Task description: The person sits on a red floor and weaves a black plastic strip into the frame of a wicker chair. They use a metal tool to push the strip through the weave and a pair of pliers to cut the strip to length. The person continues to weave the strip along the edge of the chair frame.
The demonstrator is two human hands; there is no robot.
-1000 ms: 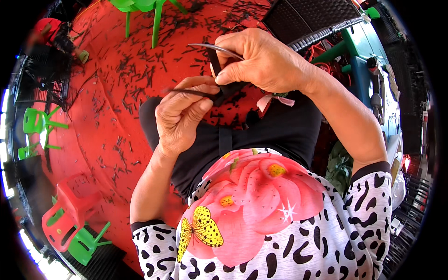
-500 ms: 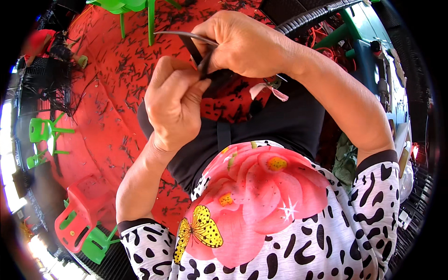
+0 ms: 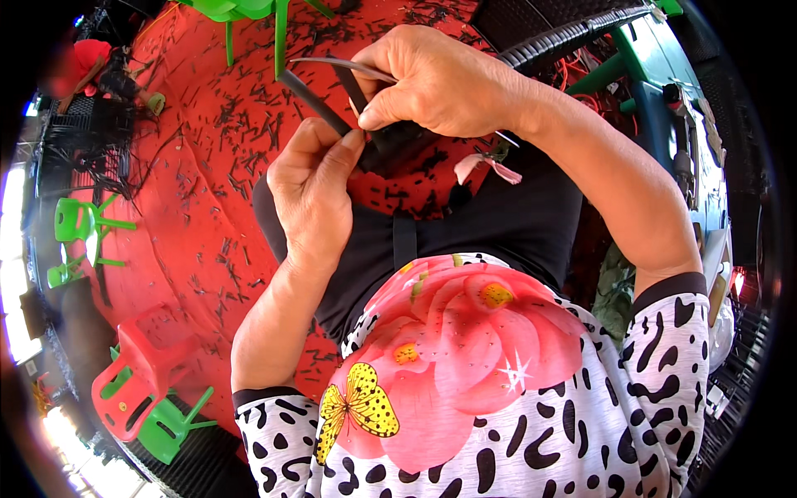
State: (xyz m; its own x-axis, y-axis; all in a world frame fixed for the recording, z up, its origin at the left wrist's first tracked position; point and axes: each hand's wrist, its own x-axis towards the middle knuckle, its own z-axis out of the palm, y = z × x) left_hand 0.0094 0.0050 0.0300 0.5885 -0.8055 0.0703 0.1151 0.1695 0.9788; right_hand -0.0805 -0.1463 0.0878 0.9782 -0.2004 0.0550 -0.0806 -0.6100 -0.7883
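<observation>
My right hand [image 3: 440, 83] is closed around a thin curved grey metal tool [image 3: 336, 61] whose far end points left. A pale thin tip [image 3: 506, 139] shows below the same hand, perhaps the tool's other end. Under its fingers a short flat black strip [image 3: 349, 87] sticks out. Close beside it, my left hand [image 3: 315, 183] pinches a dark strip [image 3: 311, 98] between thumb and forefinger; this strip slants up and left past the fingertips. The fingertips of both hands nearly meet above my lap. Where the strips run beneath the hands is hidden.
Many short black offcuts [image 3: 224, 249] litter the red floor [image 3: 178, 216]. Green chairs [image 3: 75, 220] and a red chair [image 3: 133, 382] stand left; another green chair [image 3: 228, 10] is ahead. A black woven frame [image 3: 573, 37] is at upper right. Another person [image 3: 87, 62] is far left.
My left hand has shifted slightly right and its fingers have straightened a little. The dark strip now shows beyond its fingertips. My right hand stays almost in place, still gripping the tool.
</observation>
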